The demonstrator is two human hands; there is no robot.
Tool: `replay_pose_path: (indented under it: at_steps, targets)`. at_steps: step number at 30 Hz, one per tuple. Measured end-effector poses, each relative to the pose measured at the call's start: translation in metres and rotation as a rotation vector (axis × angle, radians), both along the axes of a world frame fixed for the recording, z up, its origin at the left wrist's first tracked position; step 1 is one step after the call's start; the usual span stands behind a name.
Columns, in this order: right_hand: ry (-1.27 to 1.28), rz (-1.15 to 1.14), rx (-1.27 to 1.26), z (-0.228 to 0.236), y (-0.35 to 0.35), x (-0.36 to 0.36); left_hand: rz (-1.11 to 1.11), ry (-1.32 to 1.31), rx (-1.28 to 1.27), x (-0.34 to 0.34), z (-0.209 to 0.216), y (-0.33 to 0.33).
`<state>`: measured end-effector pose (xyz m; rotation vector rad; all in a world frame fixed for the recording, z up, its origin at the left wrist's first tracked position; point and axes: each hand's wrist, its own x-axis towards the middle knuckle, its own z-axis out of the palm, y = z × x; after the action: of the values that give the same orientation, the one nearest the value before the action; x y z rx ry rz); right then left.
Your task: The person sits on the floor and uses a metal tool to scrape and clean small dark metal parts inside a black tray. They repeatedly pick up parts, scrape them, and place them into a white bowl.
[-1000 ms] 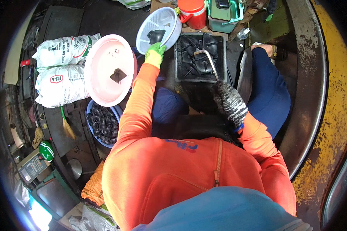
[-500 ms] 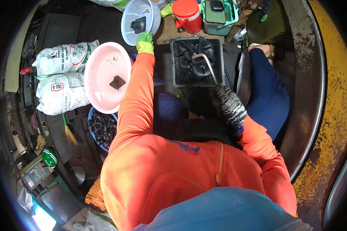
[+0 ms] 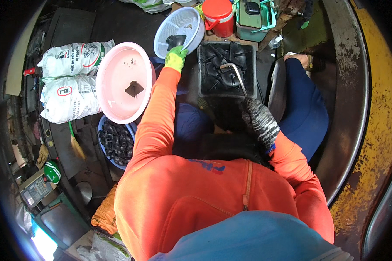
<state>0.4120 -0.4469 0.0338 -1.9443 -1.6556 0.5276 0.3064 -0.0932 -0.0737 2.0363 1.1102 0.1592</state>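
My left hand (image 3: 176, 57), in a yellow-green glove, is closed at the near rim of a pale blue plastic colander (image 3: 188, 19) and appears to grip it. One dark, rounded piece (image 3: 175, 41) lies inside, just beyond my fingers, which are partly hidden. My right hand (image 3: 260, 121), in a black-and-white knit glove, is wrapped round a bent metal rod (image 3: 240, 80). The rod's hooked end reaches over a dark square crate (image 3: 200, 71) holding several black rounded pieces (image 3: 231, 79).
Left of my arm stands a pink basin (image 3: 113, 69) with one dark piece (image 3: 134, 89). Below it, a blue basin (image 3: 101, 130) is heaped with black pieces. White sacks (image 3: 69, 98) lie farther left. A red jug (image 3: 219, 17) and a green container (image 3: 256, 32) stand behind the crate.
The colander and the dark piece in it have shifted right and nearer, together with my left hand. The right hand and rod stay nearly in place. The whole view has shifted slightly.
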Motion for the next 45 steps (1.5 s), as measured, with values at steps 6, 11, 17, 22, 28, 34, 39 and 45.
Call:
replay_pose_path:
  at_steps: [6,11,17,22,28,34,39,45]
  targets:
    - [0.106,-0.110,-0.139,-0.007,0.004,-0.004,-0.195,0.315,0.300,0.039,-0.055,0.038]
    - [0.124,-0.185,-0.062,-0.005,0.005,-0.003,-0.216,0.206,0.415,0.048,-0.079,0.044]
    - [0.007,-0.046,-0.007,-0.005,0.002,-0.003,-0.339,0.207,0.364,0.023,-0.074,0.048]
    - [0.302,-0.180,-0.163,-0.015,0.002,-0.005,-0.383,0.165,0.441,0.021,-0.083,0.049]
    - [0.224,-0.220,-0.062,-0.025,0.001,-0.007,-0.316,0.303,0.319,0.045,-0.075,0.050]
    - [0.377,-0.339,-0.183,-0.012,0.005,-0.007,-0.308,0.601,0.436,0.041,-0.044,0.050]
    - [0.689,-0.445,-0.384,-0.005,0.009,-0.004,-0.382,0.715,0.495,0.041,-0.040,0.049]
    - [0.174,-0.168,-0.027,-0.023,0.004,-0.005,-0.361,0.642,0.420,0.060,-0.050,0.042]
